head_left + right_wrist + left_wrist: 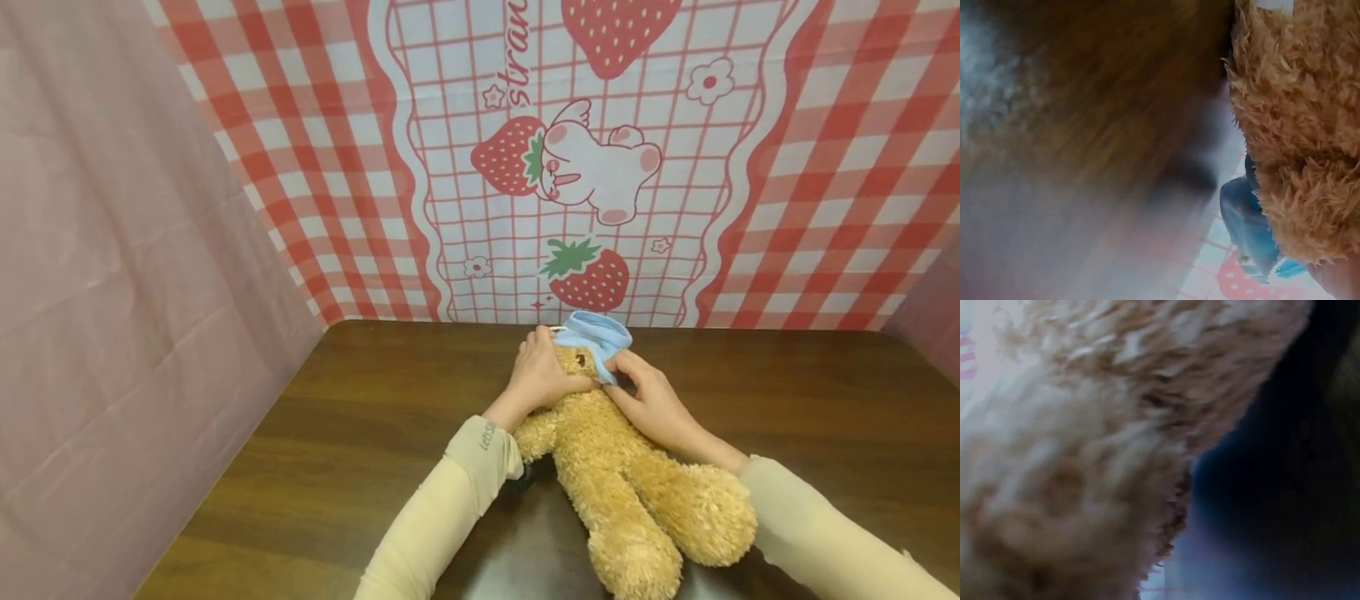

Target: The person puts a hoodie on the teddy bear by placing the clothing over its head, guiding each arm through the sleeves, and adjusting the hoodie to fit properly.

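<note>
A tan plush teddy bear point(596, 442) lies on the table with its legs toward me. A light blue cloth piece point(597, 331), like a small garment with a round opening, sits over the far part of its head; a white cord shows at its left. My left hand point(542, 372) grips the left side of the bear's head, thumb across below the face. My right hand point(651, 404) pinches the lower right edge of the blue cloth. Fur point(1116, 425) fills much of the left wrist view. In the right wrist view, blue fabric point(1247, 219) shows beside the fur.
The dark brown wooden table point(337, 467) carries the bear. Behind its far edge hangs a red-checked cloth point(337, 167) with strawberry prints. A pale pink curtain point(112, 292) closes off the left side.
</note>
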`<state>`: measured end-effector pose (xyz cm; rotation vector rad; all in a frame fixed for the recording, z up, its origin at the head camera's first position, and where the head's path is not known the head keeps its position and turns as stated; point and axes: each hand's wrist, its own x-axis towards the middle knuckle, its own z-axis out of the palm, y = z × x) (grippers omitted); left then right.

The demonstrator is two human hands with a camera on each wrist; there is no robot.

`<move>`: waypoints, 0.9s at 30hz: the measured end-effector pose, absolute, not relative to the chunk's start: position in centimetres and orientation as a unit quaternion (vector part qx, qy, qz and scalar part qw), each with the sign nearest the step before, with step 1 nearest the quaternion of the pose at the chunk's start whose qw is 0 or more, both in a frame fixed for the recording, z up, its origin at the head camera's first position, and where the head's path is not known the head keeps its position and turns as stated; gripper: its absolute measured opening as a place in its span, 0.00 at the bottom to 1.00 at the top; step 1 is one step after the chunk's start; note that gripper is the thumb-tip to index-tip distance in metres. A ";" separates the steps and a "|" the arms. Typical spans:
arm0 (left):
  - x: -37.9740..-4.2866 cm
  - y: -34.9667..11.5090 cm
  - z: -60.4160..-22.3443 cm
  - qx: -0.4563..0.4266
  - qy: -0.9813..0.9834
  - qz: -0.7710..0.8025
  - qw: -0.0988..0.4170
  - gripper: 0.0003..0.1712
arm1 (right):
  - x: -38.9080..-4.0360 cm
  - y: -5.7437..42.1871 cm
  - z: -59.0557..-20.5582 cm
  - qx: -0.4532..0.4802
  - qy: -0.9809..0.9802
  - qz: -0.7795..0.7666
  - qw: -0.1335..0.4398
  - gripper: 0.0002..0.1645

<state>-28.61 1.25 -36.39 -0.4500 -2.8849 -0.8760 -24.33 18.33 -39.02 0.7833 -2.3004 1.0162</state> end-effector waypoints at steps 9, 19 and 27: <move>-28.8 0.1 -37.1 -0.202 -0.904 -0.375 -0.024 0.39 | -24.2 18.7 -38.5 0.243 -0.893 0.320 0.201 0.14; -30.2 -4.3 -38.9 -0.253 -0.760 -0.552 -0.230 0.38 | -24.7 20.2 -39.4 0.195 -0.900 0.345 0.181 0.25; -30.3 -4.9 -40.7 -0.255 -0.714 -0.598 -0.261 0.39 | -24.4 20.5 -39.1 0.158 -0.913 0.367 0.083 0.34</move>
